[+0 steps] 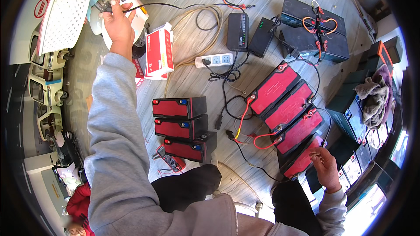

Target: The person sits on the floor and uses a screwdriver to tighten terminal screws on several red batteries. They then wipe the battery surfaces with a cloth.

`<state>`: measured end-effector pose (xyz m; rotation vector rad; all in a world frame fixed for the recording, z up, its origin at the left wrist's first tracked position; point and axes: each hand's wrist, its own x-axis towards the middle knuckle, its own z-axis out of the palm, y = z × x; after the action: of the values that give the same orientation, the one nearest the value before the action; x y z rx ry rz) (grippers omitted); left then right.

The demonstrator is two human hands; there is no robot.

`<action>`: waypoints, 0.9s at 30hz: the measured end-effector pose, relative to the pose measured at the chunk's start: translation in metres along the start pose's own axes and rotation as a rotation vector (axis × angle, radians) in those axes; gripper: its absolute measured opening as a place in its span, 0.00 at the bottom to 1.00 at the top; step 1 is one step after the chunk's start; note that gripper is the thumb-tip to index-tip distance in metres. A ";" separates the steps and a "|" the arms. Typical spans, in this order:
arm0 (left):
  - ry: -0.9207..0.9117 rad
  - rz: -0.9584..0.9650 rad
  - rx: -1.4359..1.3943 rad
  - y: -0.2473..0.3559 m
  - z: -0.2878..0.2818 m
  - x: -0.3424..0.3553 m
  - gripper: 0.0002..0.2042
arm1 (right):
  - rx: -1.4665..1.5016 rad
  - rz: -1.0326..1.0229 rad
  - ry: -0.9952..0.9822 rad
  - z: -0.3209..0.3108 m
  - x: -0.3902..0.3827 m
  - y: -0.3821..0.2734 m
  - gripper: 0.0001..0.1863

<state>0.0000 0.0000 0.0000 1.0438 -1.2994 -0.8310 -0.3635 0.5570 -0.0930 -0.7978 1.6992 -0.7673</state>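
On streaked floor [192, 87], boxy red batteries [291, 107] — bare hands [119, 28], slim cable [157, 3]

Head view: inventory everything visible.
Large batteries: four, red-black, right
Small batteries: three, red-black, centre
Dark batteries: about four, black, upper right
Chargers: two, black, upper centre
Power strip: one, white, below chargers
Box: at least one, red-white, upper left
Cables: many, mostly black, throughout
Multimeter: one, red, below small batteries
Cloth: one, grey, right
Vehicles: several, cream, left
Perforated panel: one, white, upper left
Bystander: one, red clothing, lower left
Legs: two, black, bottom
Left hand: one, grey-sleeved, upper left, holding black cable
Right hand: one, grey-sleeved, near lowest large battery
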 end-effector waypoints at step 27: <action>-0.281 -0.175 0.334 -0.061 0.002 -0.033 0.11 | 0.025 0.025 0.005 -0.001 -0.002 0.002 0.10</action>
<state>-0.0009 0.0094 -0.0686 1.3544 -1.6411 -0.9369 -0.3644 0.5598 -0.0936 -0.7567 1.6975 -0.7723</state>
